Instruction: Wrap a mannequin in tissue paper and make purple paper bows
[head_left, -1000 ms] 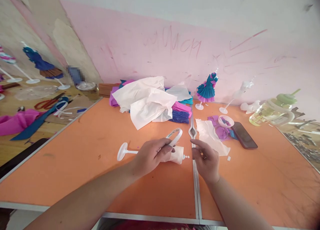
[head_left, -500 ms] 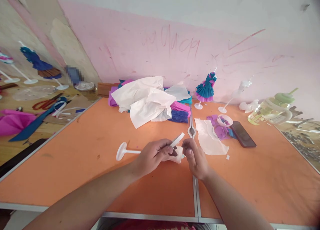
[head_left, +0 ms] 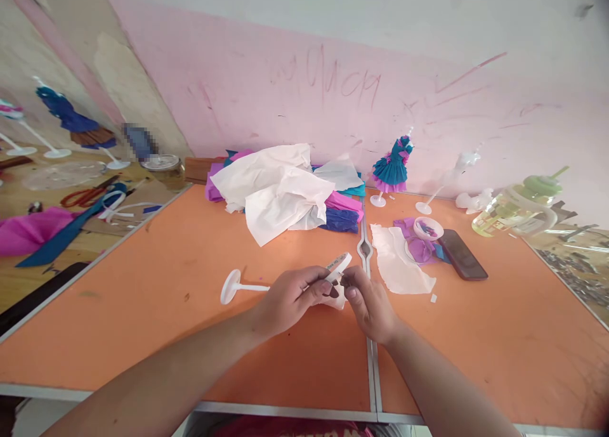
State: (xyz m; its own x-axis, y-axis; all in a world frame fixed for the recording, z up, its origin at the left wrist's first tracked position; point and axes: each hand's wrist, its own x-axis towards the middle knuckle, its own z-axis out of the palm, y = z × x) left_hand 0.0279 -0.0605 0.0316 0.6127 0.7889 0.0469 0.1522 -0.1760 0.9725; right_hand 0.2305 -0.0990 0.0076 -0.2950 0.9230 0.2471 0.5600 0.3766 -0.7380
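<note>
My left hand (head_left: 290,297) is closed around a white plastic doll stand (head_left: 238,287) wrapped in white paper, and it also holds a white tape roll (head_left: 340,263) between its fingers. The stand's round base points left above the orange table (head_left: 166,285). Pressed against the left hand, my right hand (head_left: 368,300) has its fingers pinched at the edge of the tape roll.
A heap of white, pink, blue and teal crepe paper (head_left: 285,193) lies behind the hands. To the right are a white paper piece (head_left: 397,269), a small cup on purple paper (head_left: 425,229), a black phone (head_left: 461,254), a teal paper dress on a stand (head_left: 392,167) and a green-lidded bottle (head_left: 518,212). Scissors (head_left: 88,196) lie on the left table.
My right hand has moved left from beside the stand and now pinches at the tape roll. The left hand has kept its hold, with the roll tilted a little.
</note>
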